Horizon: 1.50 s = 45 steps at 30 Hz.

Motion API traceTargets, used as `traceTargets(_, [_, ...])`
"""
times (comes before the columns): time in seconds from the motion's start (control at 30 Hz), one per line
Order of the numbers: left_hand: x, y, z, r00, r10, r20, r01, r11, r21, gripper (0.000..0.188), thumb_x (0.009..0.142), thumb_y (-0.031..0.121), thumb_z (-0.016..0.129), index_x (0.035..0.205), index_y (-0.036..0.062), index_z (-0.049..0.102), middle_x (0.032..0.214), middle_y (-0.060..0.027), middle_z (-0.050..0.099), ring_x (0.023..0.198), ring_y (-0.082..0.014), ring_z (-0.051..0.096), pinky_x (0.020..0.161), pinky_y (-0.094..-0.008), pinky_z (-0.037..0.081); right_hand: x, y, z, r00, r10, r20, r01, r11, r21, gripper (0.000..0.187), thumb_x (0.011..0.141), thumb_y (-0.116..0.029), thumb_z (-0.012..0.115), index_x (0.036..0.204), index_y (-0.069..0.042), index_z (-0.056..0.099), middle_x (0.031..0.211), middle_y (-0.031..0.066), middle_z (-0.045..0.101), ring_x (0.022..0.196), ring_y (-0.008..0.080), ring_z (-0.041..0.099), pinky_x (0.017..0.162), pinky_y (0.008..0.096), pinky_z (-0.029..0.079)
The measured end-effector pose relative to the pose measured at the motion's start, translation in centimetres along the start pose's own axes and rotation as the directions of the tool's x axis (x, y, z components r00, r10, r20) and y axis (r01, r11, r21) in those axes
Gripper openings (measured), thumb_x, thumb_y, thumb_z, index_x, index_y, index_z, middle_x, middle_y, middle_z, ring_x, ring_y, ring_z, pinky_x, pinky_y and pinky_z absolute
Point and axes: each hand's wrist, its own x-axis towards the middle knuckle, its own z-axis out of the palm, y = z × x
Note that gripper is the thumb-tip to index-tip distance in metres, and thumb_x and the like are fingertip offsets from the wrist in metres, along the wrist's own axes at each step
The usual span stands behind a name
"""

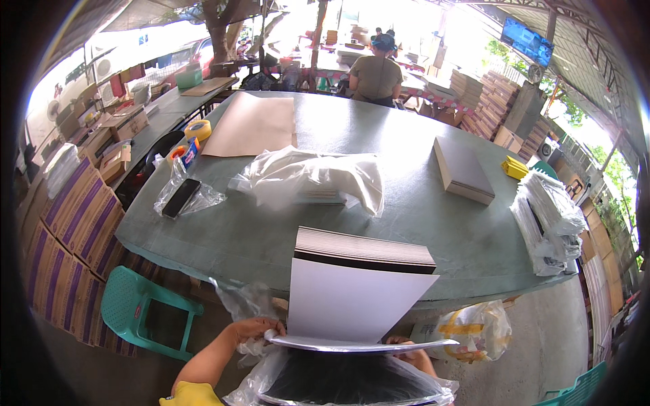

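A thick stack of boards (365,251) leans at the table's near edge, its large white face (352,298) toward me. Below it, a clear plastic bag (271,375) is spread across in front of me, with something dark inside or behind its film. My left hand (252,329) pinches the bag's left edge, where loose film bunches around the fingers. At the right end of the bag's pale rim, my right hand (401,344) grips the edge. The rim hides part of that hand.
On the grey-green table (406,196) lie a white plastic-covered pile (318,172), brown paper (254,125), tape rolls (198,128), a black phone (181,198), another board stack (464,169) and bundled plastic bags (547,220). A green stool (145,308) and cartons (74,237) stand left. Another person (376,73) sits beyond.
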Motion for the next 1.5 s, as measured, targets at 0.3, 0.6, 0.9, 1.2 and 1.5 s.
traceTargets(0.3, [5.6,-8.4,-4.4,0.940,0.017,-0.342,0.197,0.789,0.582,0.024,0.072,0.017,0.056,0.093,0.0040,0.056,0.077,-0.0036,0.058,0.062,-0.0093,0.051,0.058,-0.0242,0.042,3.6,8.6,-1.8,0.945,0.006,-0.328,-0.050,0.991,-0.126,0.030,0.066,-0.015,0.063,0.089,0.003,0.055,0.078,0.0127,0.059,0.070,0.0177,0.057,0.064,0.0281,0.046])
traceTargets(0.6, [-3.8,7.5,4.6,0.953,0.219,-0.210,-0.078,0.846,0.527,0.017,0.080,0.019,0.054,0.090,0.0052,0.059,0.076,-0.0019,0.058,0.064,-0.0082,0.048,0.061,-0.0223,0.042,-4.5,-9.7,3.1,0.912,-0.294,-0.286,0.286,0.956,-0.071,0.023,0.081,-0.019,0.048,0.081,0.002,0.056,0.076,0.0155,0.059,0.067,0.0217,0.058,0.063,0.0298,0.048])
traceTargets(0.9, [-1.6,7.3,10.9,0.834,-0.201,0.513,-0.209,0.746,0.632,0.042,0.083,0.038,0.048,0.112,0.0070,0.052,0.106,-0.0083,0.055,0.099,-0.0196,0.049,0.088,-0.0294,0.035,-3.5,-10.7,11.3,0.566,0.019,0.824,0.352,0.898,-0.263,0.045,0.087,-0.035,0.038,0.119,-0.003,0.043,0.126,0.0194,0.035,0.122,0.0277,0.025,0.100,0.0392,0.016])
traceTargets(1.2, [8.2,-0.1,7.4,0.902,0.078,0.425,-0.424,0.353,0.834,0.028,0.081,0.021,0.048,0.103,0.0047,0.055,0.091,-0.0139,0.056,0.088,-0.0232,0.052,0.080,-0.0322,0.040,5.5,-2.8,7.4,0.850,0.351,0.393,0.165,0.532,-0.831,0.044,0.085,-0.035,0.044,0.120,-0.008,0.041,0.122,0.0107,0.040,0.115,0.0192,0.034,0.095,0.0293,0.028])
traceTargets(1.5, [-0.1,15.2,14.6,0.538,0.820,0.195,-0.707,0.312,0.635,0.042,0.077,0.026,0.060,0.112,0.0054,0.046,0.090,-0.0081,0.056,0.084,-0.0149,0.053,0.076,-0.0271,0.042,1.7,-16.2,15.7,0.770,-0.572,0.282,0.607,0.793,-0.051,0.024,0.073,-0.006,0.062,0.095,-0.002,0.054,0.091,0.0052,0.056,0.080,0.0108,0.052,0.069,0.0248,0.043])
